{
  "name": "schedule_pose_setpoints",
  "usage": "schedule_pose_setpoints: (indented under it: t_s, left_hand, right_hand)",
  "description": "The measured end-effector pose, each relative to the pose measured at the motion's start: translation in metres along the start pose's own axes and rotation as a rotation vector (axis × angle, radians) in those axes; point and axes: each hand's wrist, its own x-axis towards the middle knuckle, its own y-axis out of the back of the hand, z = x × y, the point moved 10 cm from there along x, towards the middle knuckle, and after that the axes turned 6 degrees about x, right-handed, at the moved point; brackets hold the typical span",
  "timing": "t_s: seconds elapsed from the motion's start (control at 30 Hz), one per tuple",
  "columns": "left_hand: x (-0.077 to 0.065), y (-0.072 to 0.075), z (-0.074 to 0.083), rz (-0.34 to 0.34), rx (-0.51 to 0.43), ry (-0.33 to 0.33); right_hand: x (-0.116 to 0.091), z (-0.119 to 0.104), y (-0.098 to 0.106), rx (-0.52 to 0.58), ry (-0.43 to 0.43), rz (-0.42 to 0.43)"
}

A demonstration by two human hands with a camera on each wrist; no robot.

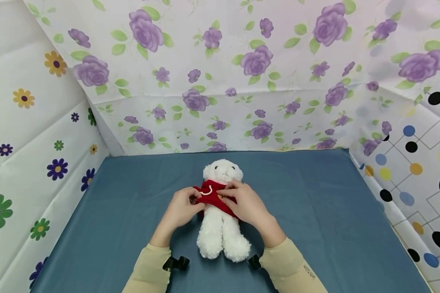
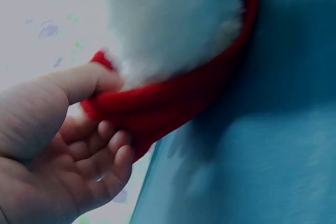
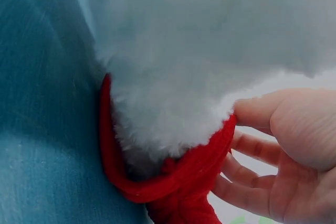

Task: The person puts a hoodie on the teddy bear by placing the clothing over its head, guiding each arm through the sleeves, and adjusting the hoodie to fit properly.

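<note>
A white plush bear (image 1: pixel 223 169) lies on its back on the blue cloth, its head toward the far wall and its legs toward me. Round its body is a small red garment (image 1: pixel 209 198) with a white curved mark on the front. At the garment's left side my left hand (image 1: pixel 181 206) pinches the lower hem between thumb and fingers; the left wrist view shows the thumb over the red edge (image 2: pixel 173 90). My right hand (image 1: pixel 245 203) pinches the garment's front on the right, and the right wrist view shows thumb and fingers at the red hem (image 3: pixel 210 150).
The blue cloth (image 1: pixel 315 211) covers the tabletop around the bear. White sheets with purple roses (image 1: pixel 256 61), flowers (image 1: pixel 56 169) and coloured dots (image 1: pixel 416 169) stand as walls at the back, left and right. Black straps (image 1: pixel 176 263) sit at both wrists.
</note>
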Motion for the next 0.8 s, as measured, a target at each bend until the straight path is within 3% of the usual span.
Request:
schedule_pose_setpoints:
  t_s: [0.3,0.57,0.67,0.8]
  left_hand:
    - [-0.001,0.005,0.014,0.157,0.109,-0.063]
    - [-0.005,0.01,0.011,0.264,0.352,0.007]
    - [-0.004,0.011,0.01,0.3,0.378,0.016]
    - [-0.005,0.015,0.01,0.335,0.341,0.009]
  right_hand:
    - [-0.001,-0.001,0.001,-0.014,-0.019,0.011]
    - [-0.003,-0.006,-0.004,-0.082,-0.071,0.015]
    - [-0.003,-0.009,-0.005,-0.117,-0.063,0.021]
    - [-0.003,-0.014,-0.005,-0.176,-0.02,0.023]
